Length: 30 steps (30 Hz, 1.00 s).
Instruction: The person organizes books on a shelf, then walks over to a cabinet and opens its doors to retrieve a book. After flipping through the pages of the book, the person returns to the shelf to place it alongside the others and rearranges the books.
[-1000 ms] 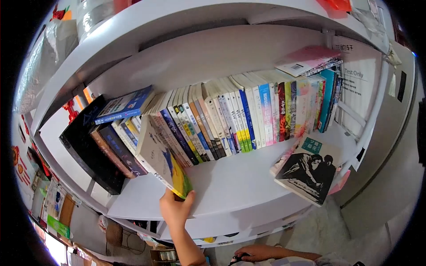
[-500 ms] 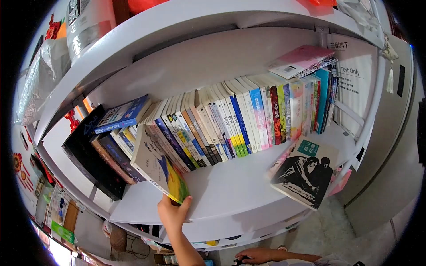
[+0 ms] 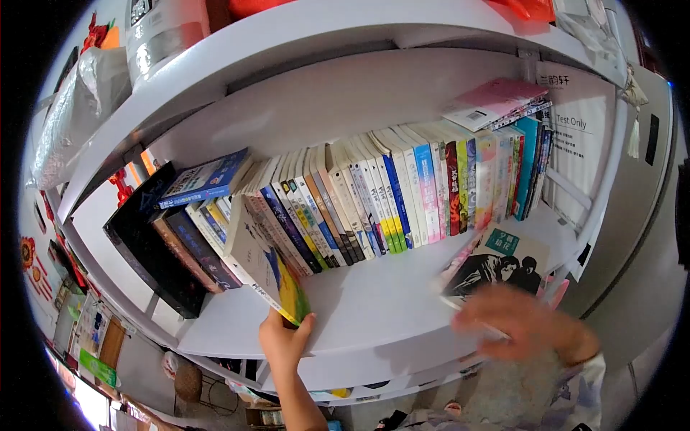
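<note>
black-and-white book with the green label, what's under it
Under the black-and-white book with the green label, a pinkish printed item peeks out left, more pink at right; the book and blurred right hand cover the rest.

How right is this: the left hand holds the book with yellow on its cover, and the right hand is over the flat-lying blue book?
Not quite: the head view shows the right hand in front of the black-figured book instead. The left hand does hold the yellow-marked book.
</note>
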{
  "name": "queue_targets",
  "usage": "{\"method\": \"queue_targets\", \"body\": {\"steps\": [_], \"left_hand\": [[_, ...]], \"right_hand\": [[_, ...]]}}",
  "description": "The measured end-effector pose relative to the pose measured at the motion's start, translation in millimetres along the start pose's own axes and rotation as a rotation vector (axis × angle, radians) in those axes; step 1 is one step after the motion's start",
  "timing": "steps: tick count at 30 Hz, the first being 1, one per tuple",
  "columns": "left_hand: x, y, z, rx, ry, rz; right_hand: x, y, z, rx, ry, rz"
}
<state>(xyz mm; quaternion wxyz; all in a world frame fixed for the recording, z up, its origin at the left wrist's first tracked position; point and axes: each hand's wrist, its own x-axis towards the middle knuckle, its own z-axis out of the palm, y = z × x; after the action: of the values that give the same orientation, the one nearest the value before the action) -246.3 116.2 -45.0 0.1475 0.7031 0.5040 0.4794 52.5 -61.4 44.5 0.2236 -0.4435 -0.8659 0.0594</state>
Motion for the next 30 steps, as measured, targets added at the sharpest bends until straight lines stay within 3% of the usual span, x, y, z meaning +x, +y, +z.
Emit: {"method": "queue_targets", "body": {"steps": [3,5,13,30], "left_hand": [[1.3,-3.0,2.2,-0.001,0.015,0.015],[0.5,-3.1,1.5,0.007,0.019,0.009],[0.6,7.9,-2.4,0.049,-0.001,-0.029],[1.0,5.2,-1.4,0.082,0.035,0.009]], "right_hand": [[56.0,37.1,-12.0,-0.538,0.347,-0.05],[90.3,67.6,-19.4,-0.678,0.397,-0.121],[164.7,116.5,-28.7,-0.661,0.477,-0.056],[170.2,129.3,-23.2,-0.538,0.598,-0.069]]}}
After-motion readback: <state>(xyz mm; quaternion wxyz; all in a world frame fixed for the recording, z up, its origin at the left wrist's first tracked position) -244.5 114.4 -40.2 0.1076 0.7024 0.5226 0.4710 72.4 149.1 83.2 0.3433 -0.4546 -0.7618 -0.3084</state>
